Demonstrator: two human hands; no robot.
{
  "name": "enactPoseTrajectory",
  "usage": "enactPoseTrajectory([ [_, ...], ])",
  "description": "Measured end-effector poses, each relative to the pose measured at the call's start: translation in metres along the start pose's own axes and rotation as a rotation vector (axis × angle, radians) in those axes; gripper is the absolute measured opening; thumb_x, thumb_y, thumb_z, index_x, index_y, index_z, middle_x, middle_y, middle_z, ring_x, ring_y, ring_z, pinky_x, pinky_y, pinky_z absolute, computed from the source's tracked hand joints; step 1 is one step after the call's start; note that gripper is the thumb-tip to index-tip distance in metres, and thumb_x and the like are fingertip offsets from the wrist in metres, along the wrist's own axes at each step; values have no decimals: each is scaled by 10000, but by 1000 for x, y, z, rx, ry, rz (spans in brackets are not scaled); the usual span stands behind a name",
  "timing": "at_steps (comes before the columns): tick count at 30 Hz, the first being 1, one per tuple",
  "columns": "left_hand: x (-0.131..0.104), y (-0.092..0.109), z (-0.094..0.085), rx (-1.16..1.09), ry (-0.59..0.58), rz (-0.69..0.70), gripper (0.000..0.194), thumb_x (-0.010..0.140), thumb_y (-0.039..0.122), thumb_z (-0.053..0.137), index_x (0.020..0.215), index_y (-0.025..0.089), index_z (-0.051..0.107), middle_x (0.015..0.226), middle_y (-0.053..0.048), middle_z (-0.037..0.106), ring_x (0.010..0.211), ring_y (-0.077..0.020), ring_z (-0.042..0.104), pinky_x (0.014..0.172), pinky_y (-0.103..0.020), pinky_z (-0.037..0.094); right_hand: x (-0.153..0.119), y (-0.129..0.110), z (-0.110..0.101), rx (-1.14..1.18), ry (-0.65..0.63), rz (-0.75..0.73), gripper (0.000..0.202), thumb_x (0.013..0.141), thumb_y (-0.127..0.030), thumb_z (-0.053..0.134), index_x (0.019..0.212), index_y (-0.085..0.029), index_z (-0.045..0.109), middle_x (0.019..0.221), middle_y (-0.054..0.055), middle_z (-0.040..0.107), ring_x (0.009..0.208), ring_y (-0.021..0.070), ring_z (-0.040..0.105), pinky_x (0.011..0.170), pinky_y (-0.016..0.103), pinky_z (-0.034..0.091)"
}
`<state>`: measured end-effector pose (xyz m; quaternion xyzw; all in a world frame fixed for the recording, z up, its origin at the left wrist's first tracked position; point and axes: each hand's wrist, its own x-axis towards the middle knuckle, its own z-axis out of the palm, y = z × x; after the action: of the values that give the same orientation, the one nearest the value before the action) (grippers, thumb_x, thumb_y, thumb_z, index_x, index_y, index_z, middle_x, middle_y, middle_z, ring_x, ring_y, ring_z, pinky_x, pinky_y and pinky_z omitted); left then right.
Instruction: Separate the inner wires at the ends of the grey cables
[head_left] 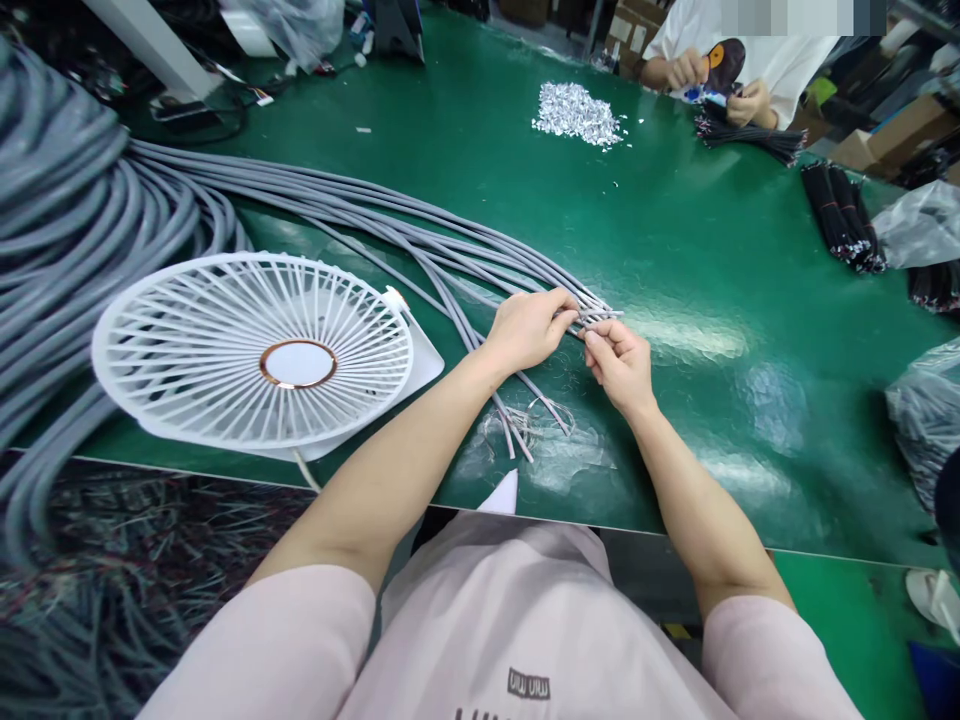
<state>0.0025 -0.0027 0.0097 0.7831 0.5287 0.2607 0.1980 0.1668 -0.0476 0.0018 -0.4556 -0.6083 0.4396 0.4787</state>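
Observation:
Long grey cables [420, 222] run from the left across the green table and finish in a loose bundle of pale ends near my hands. My left hand [531, 325] lies over the bundle, thumb and fingers pinched on one cable near its end. Close beside it, my right hand [619, 365] pinches the tip of that same cable; the grip itself is partly hidden by the fingers. Several cable ends [525, 440] with thin frayed strands lie nearer the table's front edge, just below my left forearm.
A white fan [298, 362] lies left of my left forearm, before a large heap of grey cable coils [52, 230]. Small silvery scraps [576, 112] form a pile at the back. Across the table, a co-worker's hands [686, 70] hold a tool near black wire bundles [844, 215].

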Motion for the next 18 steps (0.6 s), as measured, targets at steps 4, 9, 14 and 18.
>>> enactPoseTrajectory([
  [4, 3, -5, 6, 19, -38, -77, 258, 939, 361, 509, 1006, 234, 724, 942, -44, 779, 895, -247, 700, 738, -330, 452, -13, -14, 3, -63, -116, -118, 191, 923, -368, 616, 895, -196, 695, 593, -40, 573, 436, 60, 460, 423, 206, 349],
  [9, 3, -7, 3, -202, -17, -67, 246, 898, 334, 543, 977, 219, 746, 956, -23, 783, 858, -201, 690, 717, -295, 454, -7, -5, -18, -176, 59, -99, 194, 922, -365, 602, 901, -198, 698, 586, -47, 578, 405, 61, 450, 409, 211, 344],
  [14, 2, -5, -4, -290, -46, 24, 269, 895, 295, 520, 951, 202, 766, 917, -19, 784, 823, -181, 678, 763, -294, 469, 2, 1, -50, -481, 255, -308, 146, 898, -303, 621, 891, -219, 740, 763, 13, 707, 617, 128, 613, 588, 277, 486],
  [18, 3, -5, -5, -263, -59, 87, 248, 888, 252, 531, 983, 206, 755, 955, -21, 779, 899, -186, 679, 879, -322, 458, 3, -2, -61, -648, 257, -443, 148, 896, -244, 620, 934, -231, 762, 839, 35, 740, 764, 166, 664, 715, 318, 519],
])
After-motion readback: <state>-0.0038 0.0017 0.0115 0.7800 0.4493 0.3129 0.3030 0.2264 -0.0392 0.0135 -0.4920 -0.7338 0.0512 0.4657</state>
